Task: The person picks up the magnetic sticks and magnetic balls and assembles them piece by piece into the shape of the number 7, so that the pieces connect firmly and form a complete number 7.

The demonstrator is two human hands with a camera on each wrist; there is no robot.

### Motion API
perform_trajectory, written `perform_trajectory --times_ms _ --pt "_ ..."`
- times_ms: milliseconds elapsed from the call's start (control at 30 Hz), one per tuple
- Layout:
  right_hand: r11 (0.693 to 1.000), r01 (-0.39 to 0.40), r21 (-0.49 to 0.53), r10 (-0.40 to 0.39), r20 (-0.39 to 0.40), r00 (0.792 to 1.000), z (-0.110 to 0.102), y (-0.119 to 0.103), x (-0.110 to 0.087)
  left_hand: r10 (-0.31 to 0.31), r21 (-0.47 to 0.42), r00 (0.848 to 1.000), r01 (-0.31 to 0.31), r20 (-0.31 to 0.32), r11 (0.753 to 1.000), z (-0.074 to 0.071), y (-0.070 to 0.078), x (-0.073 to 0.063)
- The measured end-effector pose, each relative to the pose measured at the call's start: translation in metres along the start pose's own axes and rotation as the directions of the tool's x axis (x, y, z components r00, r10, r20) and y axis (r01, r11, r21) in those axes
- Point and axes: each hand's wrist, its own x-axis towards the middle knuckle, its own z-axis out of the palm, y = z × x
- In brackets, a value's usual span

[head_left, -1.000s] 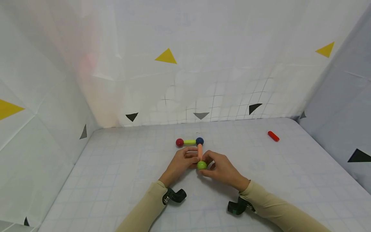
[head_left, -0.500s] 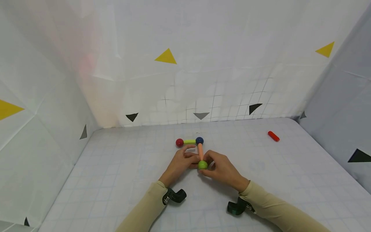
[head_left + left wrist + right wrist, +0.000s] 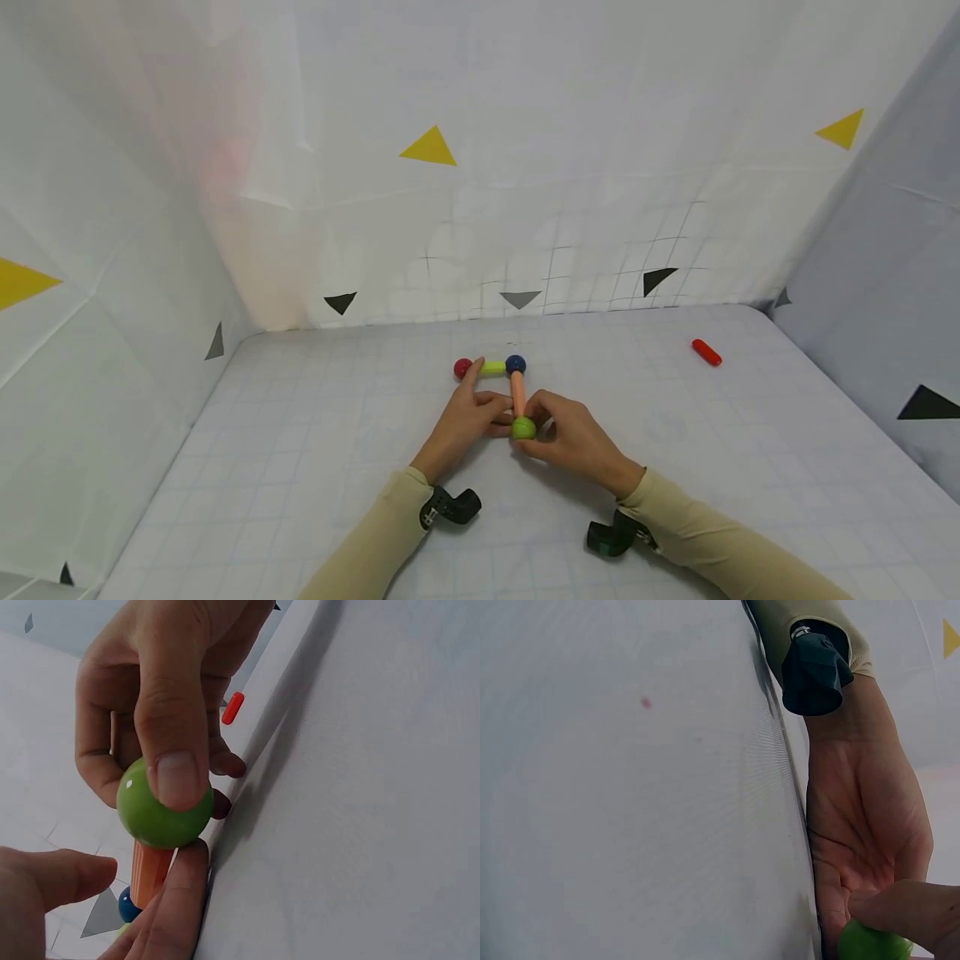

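A green ball (image 3: 523, 428) is pinched between thumb and fingers of my right hand (image 3: 576, 439), its thumb lying across the ball in the left wrist view. From this ball an orange stick (image 3: 518, 392) runs back to a blue ball (image 3: 515, 364). A yellow-green stick (image 3: 493, 367) links the blue ball to a red ball (image 3: 462, 367) on the left. My left hand (image 3: 459, 423) lies beside the orange stick, index finger stretched over the red ball's right side. Its other fingers (image 3: 176, 911) reach the underside of the green ball, while the thumb (image 3: 82, 879) stands apart.
A loose red stick (image 3: 707, 352) lies at the back right of the white gridded table (image 3: 315, 417). White sheets (image 3: 570, 100) with yellow and dark triangles form walls at the back and sides. Both wrists carry dark cameras (image 3: 457, 506).
My left index finger has straightened away from the orange stick toward the red ball, and the left thumb has come off the stick. The right hand keeps its hold on the green ball.
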Motion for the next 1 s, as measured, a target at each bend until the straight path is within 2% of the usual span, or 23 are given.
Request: perform_trajectory --times_ms 233,500,1000 --pt "1.000 0.025 0.002 -0.025 -0.009 1.000 0.000 0.000 -0.001 -0.021 0.013 1.000 0.021 -0.010 1.000 0.000 0.003 0.001" --pt "1.000 0.008 -0.009 -0.008 -0.013 1.000 0.001 -0.001 -0.001 -0.012 0.006 1.000 0.012 -0.011 1.000 0.001 0.004 0.000" --pt "0.999 -0.005 -0.050 0.003 -0.046 0.999 0.010 -0.005 0.003 -0.002 0.050 1.000 0.003 -0.013 0.999 0.001 0.007 -0.003"
